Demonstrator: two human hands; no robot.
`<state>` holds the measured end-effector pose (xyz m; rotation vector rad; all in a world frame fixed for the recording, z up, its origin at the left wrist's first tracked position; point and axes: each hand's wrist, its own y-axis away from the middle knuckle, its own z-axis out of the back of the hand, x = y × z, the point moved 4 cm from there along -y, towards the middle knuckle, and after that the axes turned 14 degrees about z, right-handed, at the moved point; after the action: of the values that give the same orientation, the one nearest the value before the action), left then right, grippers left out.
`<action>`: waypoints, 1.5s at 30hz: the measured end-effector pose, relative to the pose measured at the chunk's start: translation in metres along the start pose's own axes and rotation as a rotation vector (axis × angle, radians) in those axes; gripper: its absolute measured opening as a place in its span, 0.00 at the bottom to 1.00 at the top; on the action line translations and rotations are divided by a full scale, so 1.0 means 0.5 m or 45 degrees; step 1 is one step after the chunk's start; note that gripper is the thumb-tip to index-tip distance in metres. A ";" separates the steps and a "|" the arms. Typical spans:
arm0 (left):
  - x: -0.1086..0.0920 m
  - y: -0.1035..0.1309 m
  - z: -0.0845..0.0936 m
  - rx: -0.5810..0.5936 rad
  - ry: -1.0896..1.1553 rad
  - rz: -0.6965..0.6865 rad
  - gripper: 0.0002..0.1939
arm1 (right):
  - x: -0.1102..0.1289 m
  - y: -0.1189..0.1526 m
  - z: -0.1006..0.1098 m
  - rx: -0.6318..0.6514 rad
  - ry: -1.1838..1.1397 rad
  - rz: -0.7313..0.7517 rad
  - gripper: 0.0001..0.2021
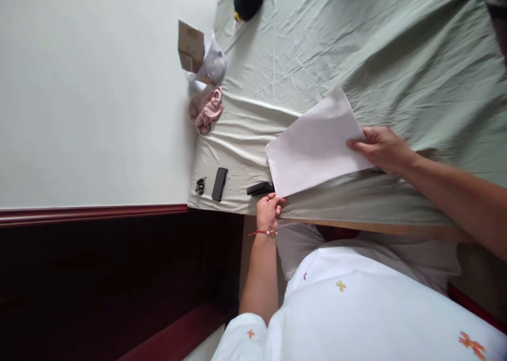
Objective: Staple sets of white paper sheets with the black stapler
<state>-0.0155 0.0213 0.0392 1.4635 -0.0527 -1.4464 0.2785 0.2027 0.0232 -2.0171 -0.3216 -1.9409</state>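
A white sheet of paper [317,144] is held above the green cloth by both hands. My left hand [268,210], with a red string bracelet at the wrist, pinches its near left corner. At the paper's right edge, my right hand [382,149] grips it, the thumb on top and the other fingers partly hidden beneath. A black stapler-like object [259,188] lies just beyond my left hand, its right end touching or passing under the paper's edge; which one I cannot tell.
On the green cloth [301,39] are a black case [219,184], keys [200,186], a pink cloth [206,110], a cardboard box [190,47] beside a white plastic bag [215,60], and a dark object [249,1]. A white wall [91,86] borders the left.
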 end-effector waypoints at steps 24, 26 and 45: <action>0.002 -0.032 0.025 -0.195 0.202 0.059 0.19 | 0.020 0.054 -0.051 -0.123 0.401 0.169 0.13; 0.002 -0.032 0.033 -0.243 0.168 -0.007 0.17 | 0.021 0.054 -0.051 -0.115 0.420 0.176 0.13; -0.058 -0.035 0.097 -0.322 -0.826 -1.105 0.21 | 0.021 0.052 -0.051 -0.109 0.402 0.166 0.12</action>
<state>-0.0707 0.0191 0.0607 0.7574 0.3963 -2.4805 0.2652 0.1682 0.0324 -1.6948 -0.0304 -2.1767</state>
